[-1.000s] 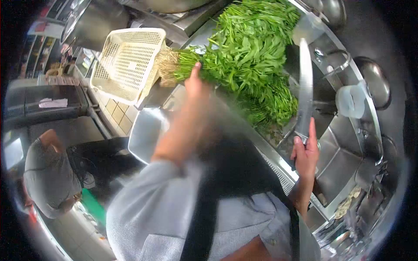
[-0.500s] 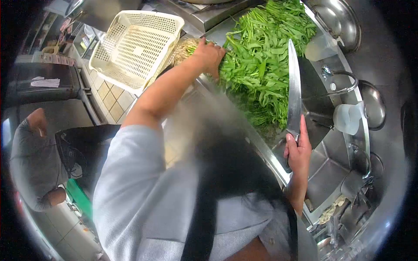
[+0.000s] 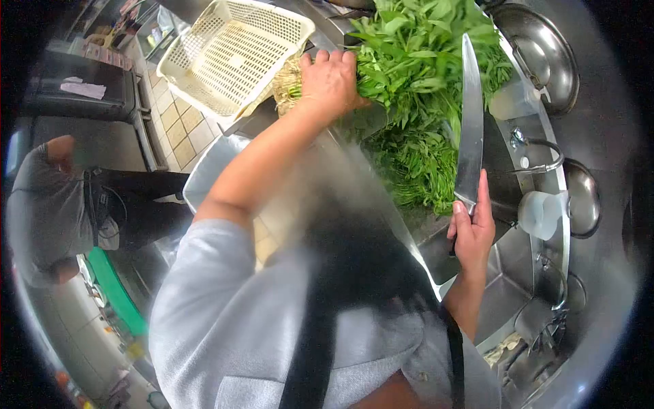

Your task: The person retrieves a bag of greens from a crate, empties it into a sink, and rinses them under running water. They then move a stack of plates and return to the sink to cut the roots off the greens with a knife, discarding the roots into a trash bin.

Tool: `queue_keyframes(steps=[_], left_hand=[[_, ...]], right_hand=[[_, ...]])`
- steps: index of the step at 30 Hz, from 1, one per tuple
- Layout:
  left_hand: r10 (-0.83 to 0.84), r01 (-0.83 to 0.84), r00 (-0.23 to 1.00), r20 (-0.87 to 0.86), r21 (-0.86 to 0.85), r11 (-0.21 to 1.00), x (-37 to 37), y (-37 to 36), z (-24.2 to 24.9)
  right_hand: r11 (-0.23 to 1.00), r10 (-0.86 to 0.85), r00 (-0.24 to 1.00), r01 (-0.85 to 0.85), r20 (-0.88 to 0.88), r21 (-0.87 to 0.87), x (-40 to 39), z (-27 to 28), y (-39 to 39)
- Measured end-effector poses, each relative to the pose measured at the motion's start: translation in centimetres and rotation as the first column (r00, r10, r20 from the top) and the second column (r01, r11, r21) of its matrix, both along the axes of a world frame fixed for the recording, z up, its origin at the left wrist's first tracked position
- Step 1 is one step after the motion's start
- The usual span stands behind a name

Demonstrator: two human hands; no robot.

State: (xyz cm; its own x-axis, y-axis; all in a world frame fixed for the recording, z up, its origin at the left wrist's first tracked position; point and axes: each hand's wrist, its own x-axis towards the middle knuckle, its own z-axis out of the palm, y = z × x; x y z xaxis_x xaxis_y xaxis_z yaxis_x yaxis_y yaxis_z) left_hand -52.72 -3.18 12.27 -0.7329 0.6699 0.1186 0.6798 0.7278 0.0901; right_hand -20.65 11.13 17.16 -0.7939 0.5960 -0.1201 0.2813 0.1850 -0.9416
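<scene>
My left hand [image 3: 330, 83] is closed over the stem end of a big bunch of leafy greens [image 3: 409, 58], its leaves spreading to the right. Pale, root-like stem ends [image 3: 288, 82] stick out on the other side of that hand. In my right hand [image 3: 473, 235] is the handle of a long kitchen knife [image 3: 470, 129], blade pointing away from me beside the greens. A second pile of greens [image 3: 422, 167], with stems toward me, lies on the steel counter below the bunch. The knife's edge contact with the leaves cannot be made out.
A cream perforated basket [image 3: 238, 65] stands at the left of the counter. Sink basins [image 3: 507, 273], a tap [image 3: 545, 153], a clear plastic container [image 3: 541, 215] and metal bowls [image 3: 545, 58] are at the right. Another person [image 3: 51, 211] stands at far left, near a green board [image 3: 116, 290].
The held bunch looks raised and shifted, and a gap now shows between it and the lower pile. The knife stays upright in my right hand. The view has shifted slightly.
</scene>
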Motion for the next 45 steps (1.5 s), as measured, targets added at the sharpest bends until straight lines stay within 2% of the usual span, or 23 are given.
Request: queue_keyframes(steps=[1, 2, 3, 5, 6, 7, 9, 11, 13, 15, 16, 17, 20, 22, 26, 28, 29, 31, 35, 38, 40, 45], left_hand=[[0.077, -0.079, 0.996, -0.042, -0.04, 0.996, 0.3, 0.2, -0.5], [0.115, -0.113, 0.993, -0.001, -0.188, 0.976, 0.7, 0.5, -1.0], [0.124, -0.123, 0.992, -0.004, -0.188, 0.974, 0.7, 0.4, -2.8], [0.05, -0.092, 0.981, -0.186, -0.225, 0.97, 0.8, 0.3, -7.4], [0.08, -0.109, 0.983, -0.168, -0.174, 0.979, 1.5, 0.4, -7.0], [0.081, -0.111, 0.983, -0.166, -0.174, 0.978, 1.6, 0.6, -6.8], [0.105, -0.117, 0.991, -0.083, -0.158, 0.981, 2.0, 0.6, -6.5], [0.107, -0.131, 0.985, -0.133, -0.194, 0.972, 2.6, 0.5, -6.2], [0.07, -0.078, 0.996, -0.06, -0.147, 0.986, 3.2, 0.1, -5.2], [0.086, -0.089, 0.996, -0.027, -0.136, 0.987, 3.4, -0.1, -4.6], [0.099, -0.097, 0.995, 0.005, -0.128, 0.987, 3.4, -0.2, -4.5], [0.105, -0.103, 0.994, 0.009, -0.124, 0.987, 3.4, -0.2, -4.6], [0.119, -0.111, 0.992, 0.049, -0.146, 0.983, 3.5, 0.3, -5.3], [0.14, -0.171, 0.979, -0.15, -0.219, 0.961, 3.6, 0.7, -6.4], [0.102, -0.129, 0.987, -0.122, -0.242, 0.962, 3.0, 0.8, -7.7], [0.105, -0.123, 0.99, -0.094, -0.201, 0.972, 2.9, 0.9, -7.3], [0.104, -0.121, 0.99, -0.092, -0.201, 0.972, 2.9, 1.0, -7.2], [0.116, -0.122, 0.993, -0.038, -0.257, 0.959, 3.0, 1.3, -6.3], [0.122, -0.118, 0.993, -0.001, -0.239, 0.964, 2.7, 1.4, -6.5], [0.129, -0.125, 0.992, 0.002, -0.218, 0.968, 2.6, 1.5, -6.6], [0.128, -0.1, 0.985, 0.113, -0.225, 0.969, 2.5, 1.4, -6.3], [0.116, -0.086, 0.986, 0.118, -0.227, 0.97, 2.6, 1.2, -6.1]], right_hand=[[1.0, 0.02, 1.0, -0.02, -0.008, 0.004, -0.4, 0.1, 0.1], [0.998, 0.064, 0.998, -0.064, -0.007, 0.025, -0.7, -0.2, 0.4], [0.997, 0.074, 0.997, -0.074, -0.01, 0.025, -1.4, -0.1, 0.4], [0.957, 0.207, 0.966, -0.233, 0.152, 0.173, -3.1, 0.1, 0.2], [0.89, 0.265, 0.957, -0.291, 0.122, 0.352, -3.7, -2.0, 0.8], [0.889, 0.266, 0.956, -0.293, 0.124, 0.351, -4.9, -1.8, 0.7], [0.834, 0.374, 0.904, -0.425, 0.204, 0.353, -7.4, -1.1, 0.3], [0.799, 0.381, 0.887, -0.457, 0.259, 0.391, -10.1, -1.8, 1.1], [0.763, 0.382, 0.867, -0.491, 0.319, 0.42, -11.7, -1.9, 1.7], [0.864, 0.203, 0.827, -0.404, 0.524, 0.302, -12.7, -1.4, 2.9], [0.84, 0.184, 0.902, -0.351, 0.392, 0.413, -12.5, -2.7, 3.9], [0.903, 0.14, 0.849, -0.321, 0.509, 0.287, -12.2, -3.2, 5.4], [0.936, 0.137, 0.846, -0.281, 0.516, 0.213, -11.4, -4.0, 5.7], [0.827, 0.141, 0.872, -0.364, 0.469, 0.429, -11.4, -3.8, 4.6], [0.745, 0.222, 0.891, -0.417, 0.396, 0.521, -11.3, -2.3, 3.3], [0.582, 0.273, 0.857, -0.508, 0.436, 0.635, -11.4, -2.0, 3.4], [0.582, 0.271, 0.857, -0.509, 0.438, 0.634, -11.3, -2.1, 3.6], [0.499, 0.271, 0.787, -0.607, 0.554, 0.619, -11.0, -2.1, 4.0], [0.51, 0.251, 0.742, -0.647, 0.621, 0.567, -11.3, -1.2, 4.0], [0.472, 0.259, 0.729, -0.668, 0.634, 0.575, -11.4, -0.5, 4.1], [0.416, 0.218, 0.711, -0.687, 0.669, 0.595, -11.7, -0.3, 3.9], [0.443, 0.25, 0.709, -0.689, 0.659, 0.573, -13.1, -2.6, 3.5]])
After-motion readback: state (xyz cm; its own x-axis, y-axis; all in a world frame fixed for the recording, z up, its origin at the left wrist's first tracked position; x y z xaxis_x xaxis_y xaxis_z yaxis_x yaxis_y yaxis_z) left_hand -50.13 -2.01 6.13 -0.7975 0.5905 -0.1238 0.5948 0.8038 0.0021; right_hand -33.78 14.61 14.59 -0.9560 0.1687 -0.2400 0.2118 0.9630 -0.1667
